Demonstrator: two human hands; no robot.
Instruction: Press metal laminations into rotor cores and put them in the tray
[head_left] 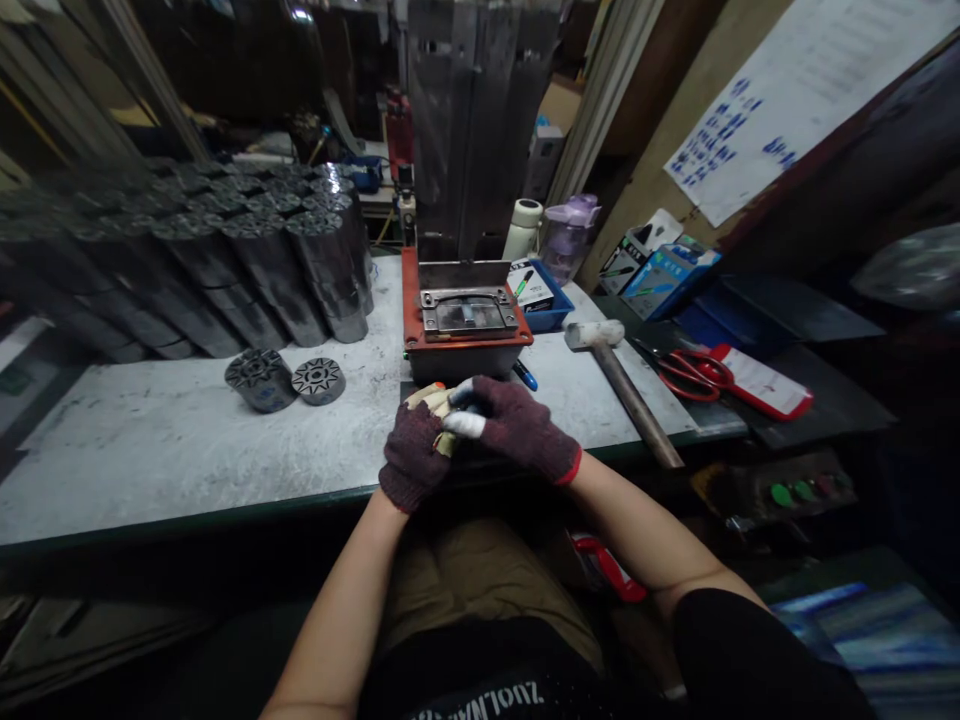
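Observation:
My left hand [418, 445] and my right hand [521, 425] meet at the front edge of the bench, both in dark maroon knit gloves. Pale coverings wrap the left fingers, and the right thumb and fingertips are white and grey. The left fingers are bent together. Against them press the right thumb and fingers in a pinch; whatever lies between is hidden. Just beyond my hands stands an orange-topped fixture [469, 345] with a metal plate [470, 314] on it. A blue-capped marker [525, 375] lies by its right side.
Stacked metal cylinders [262, 270] fill the back left, with two slotted cores [259, 378] [318, 380] in front. To the right lie a mallet [619, 385], red-handled scissors [694, 375] and a blue tray [551, 312]. Bottles [570, 235] and boxes [667, 275] stand behind.

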